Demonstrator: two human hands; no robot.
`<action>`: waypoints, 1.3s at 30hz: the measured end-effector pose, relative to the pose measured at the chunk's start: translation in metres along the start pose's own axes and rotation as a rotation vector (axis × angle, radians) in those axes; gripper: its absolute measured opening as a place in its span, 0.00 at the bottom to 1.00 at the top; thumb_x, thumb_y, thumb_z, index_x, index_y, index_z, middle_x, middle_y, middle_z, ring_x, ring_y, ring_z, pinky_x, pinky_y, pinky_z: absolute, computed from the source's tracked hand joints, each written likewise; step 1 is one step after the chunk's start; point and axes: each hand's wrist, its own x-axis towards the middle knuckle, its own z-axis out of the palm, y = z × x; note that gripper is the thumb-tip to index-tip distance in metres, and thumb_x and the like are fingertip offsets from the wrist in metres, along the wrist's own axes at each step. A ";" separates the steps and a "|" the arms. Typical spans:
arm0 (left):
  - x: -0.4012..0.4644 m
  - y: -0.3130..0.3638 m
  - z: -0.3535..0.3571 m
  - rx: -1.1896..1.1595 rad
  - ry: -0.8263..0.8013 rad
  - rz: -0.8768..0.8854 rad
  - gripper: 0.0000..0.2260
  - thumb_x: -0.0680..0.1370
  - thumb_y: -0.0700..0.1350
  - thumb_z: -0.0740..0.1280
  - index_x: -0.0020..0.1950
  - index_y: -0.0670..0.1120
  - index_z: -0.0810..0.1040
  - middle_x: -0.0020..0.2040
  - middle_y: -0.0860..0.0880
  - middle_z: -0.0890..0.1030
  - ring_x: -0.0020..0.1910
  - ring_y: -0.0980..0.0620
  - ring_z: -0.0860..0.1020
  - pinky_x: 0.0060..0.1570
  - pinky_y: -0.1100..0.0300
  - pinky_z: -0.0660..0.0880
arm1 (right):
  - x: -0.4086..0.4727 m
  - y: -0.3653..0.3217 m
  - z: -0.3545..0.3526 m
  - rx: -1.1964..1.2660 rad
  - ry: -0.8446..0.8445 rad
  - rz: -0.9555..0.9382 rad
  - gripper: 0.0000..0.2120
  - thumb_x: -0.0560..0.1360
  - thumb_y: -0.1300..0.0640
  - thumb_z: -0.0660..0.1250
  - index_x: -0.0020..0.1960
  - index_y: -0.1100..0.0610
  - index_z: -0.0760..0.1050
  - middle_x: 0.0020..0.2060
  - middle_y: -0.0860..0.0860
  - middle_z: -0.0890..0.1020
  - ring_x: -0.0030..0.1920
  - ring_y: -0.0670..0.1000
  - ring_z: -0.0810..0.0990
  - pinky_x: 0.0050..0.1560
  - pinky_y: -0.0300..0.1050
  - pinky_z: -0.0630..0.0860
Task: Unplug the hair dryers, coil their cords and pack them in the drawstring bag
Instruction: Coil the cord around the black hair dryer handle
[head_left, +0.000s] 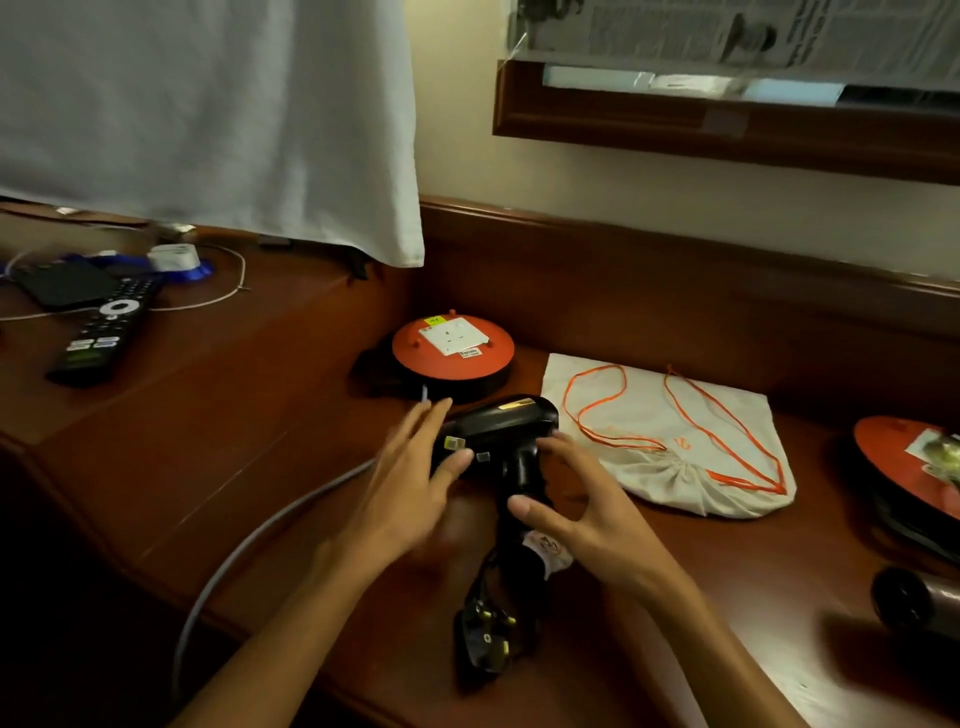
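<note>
hands flank one black dryer; one bag beside.

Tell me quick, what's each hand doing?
Left hand: open, fingers straight, by the black hair dryer.
Right hand: open, fingers spread over the dryer's handle, gripping nothing.

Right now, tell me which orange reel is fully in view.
The orange reel behind the black hair dryer; the other orange reel is cut off at the right edge.
</note>
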 end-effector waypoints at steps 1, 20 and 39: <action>-0.012 0.007 0.000 -0.034 -0.028 -0.019 0.31 0.81 0.63 0.60 0.82 0.57 0.58 0.83 0.55 0.59 0.81 0.53 0.57 0.78 0.47 0.60 | 0.006 0.000 0.000 0.043 0.017 -0.003 0.33 0.71 0.32 0.71 0.73 0.39 0.68 0.74 0.35 0.67 0.73 0.34 0.65 0.73 0.41 0.66; -0.010 -0.015 -0.019 0.112 -0.646 0.015 0.39 0.79 0.69 0.61 0.83 0.58 0.48 0.82 0.59 0.41 0.79 0.62 0.36 0.79 0.57 0.36 | 0.088 0.011 0.030 -0.235 0.286 0.042 0.26 0.74 0.47 0.76 0.69 0.51 0.74 0.56 0.48 0.73 0.54 0.47 0.75 0.52 0.35 0.74; -0.025 -0.017 -0.026 0.195 -0.333 0.129 0.27 0.85 0.53 0.57 0.83 0.62 0.50 0.83 0.63 0.53 0.80 0.59 0.58 0.77 0.51 0.65 | 0.109 0.003 0.048 -0.285 0.328 0.082 0.25 0.74 0.41 0.73 0.66 0.50 0.71 0.59 0.52 0.71 0.60 0.54 0.76 0.57 0.52 0.81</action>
